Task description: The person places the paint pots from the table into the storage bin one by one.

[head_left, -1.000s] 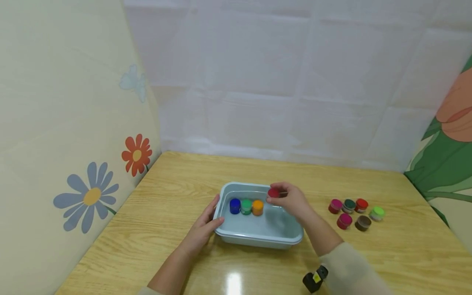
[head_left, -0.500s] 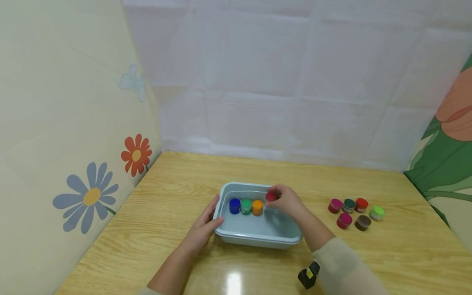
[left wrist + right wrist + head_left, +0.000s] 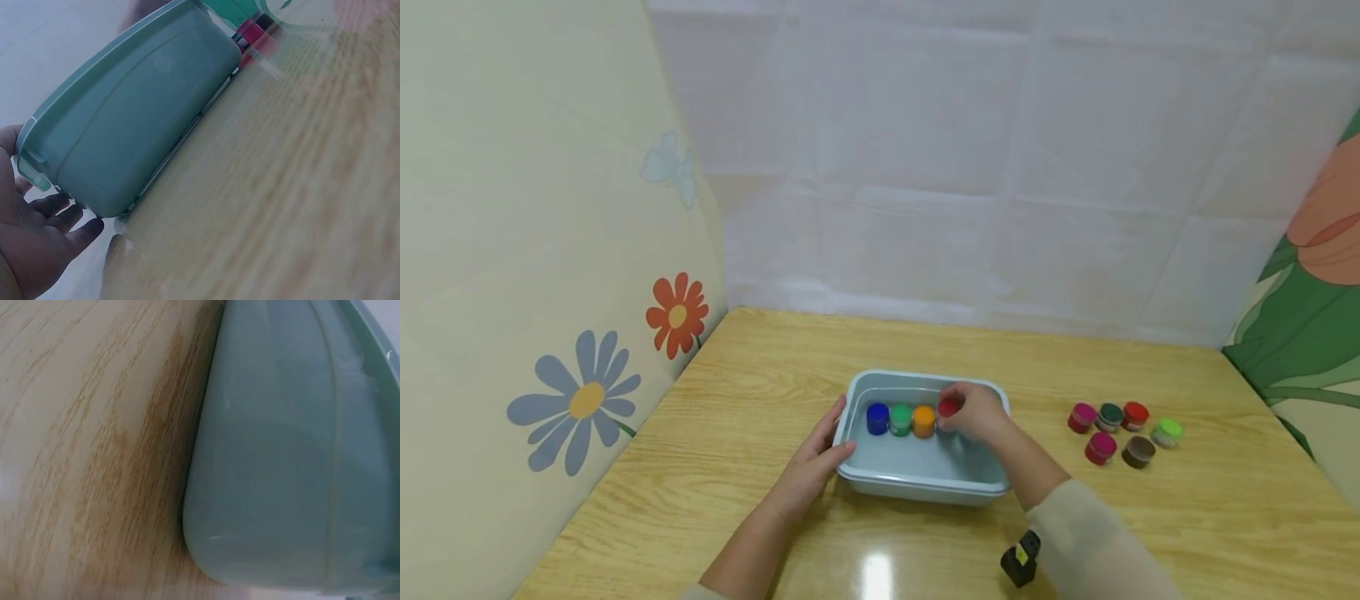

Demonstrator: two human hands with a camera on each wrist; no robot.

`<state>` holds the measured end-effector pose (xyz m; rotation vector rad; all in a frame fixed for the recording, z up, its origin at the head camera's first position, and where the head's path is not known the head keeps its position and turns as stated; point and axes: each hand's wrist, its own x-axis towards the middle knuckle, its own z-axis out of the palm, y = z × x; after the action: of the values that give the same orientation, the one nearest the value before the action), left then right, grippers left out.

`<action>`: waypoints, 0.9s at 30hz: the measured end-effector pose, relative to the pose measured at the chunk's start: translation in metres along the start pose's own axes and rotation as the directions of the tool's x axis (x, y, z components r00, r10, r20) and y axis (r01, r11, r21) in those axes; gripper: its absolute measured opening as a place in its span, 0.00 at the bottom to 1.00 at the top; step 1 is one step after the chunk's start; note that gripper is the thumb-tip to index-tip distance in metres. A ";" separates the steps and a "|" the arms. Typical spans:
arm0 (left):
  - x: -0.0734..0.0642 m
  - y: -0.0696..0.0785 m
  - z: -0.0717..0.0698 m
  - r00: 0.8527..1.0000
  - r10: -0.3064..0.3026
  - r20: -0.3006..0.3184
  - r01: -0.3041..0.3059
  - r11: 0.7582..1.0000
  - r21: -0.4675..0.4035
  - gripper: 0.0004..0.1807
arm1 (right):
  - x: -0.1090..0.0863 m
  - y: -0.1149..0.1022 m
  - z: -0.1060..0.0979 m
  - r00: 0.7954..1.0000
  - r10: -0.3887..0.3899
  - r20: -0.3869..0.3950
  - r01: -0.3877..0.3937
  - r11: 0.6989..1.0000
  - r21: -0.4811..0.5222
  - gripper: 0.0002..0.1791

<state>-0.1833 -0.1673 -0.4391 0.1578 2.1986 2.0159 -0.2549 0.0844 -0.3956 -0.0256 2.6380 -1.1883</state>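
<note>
A pale blue-green plastic tub stands on the wooden table. My left hand grips its left end, thumb over the rim and fingers along the outside; the left wrist view shows the fingers under the tub's corner. Inside, a blue paint pot, a green one and an orange one stand in a row. My right hand reaches into the tub and pinches a red-lidded paint pot just right of the orange one. Whether its base touches the tub floor is hidden.
Several more pots are grouped at the right: two magenta, dark green, red, lime green and brown. A black wrist camera hangs by the right sleeve. A white cloth backs the table.
My right hand has lowered the red-lidded pot and brought it slightly left, toward the orange one. The left hand and tub stay put.
</note>
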 end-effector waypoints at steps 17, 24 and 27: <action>0.000 0.003 0.001 1.000 -0.005 -0.016 0.005 1.000 0.010 0.37 | 0.001 0.000 0.007 1.000 0.021 -0.012 -0.022 0.998 -0.063 0.25; 0.000 0.004 0.002 1.000 -0.021 -0.020 0.021 1.000 0.008 0.37 | 0.002 0.001 0.009 1.000 0.020 -0.013 -0.020 0.997 -0.069 0.27; 0.000 0.003 0.002 1.000 -0.020 -0.023 0.020 1.000 0.010 0.37 | 0.001 0.001 0.010 1.000 0.021 -0.015 -0.022 0.998 -0.067 0.28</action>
<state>-0.1827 -0.1652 -0.4359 0.1146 2.2158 2.0058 -0.2539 0.0779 -0.4029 -0.0005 2.6821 -1.0971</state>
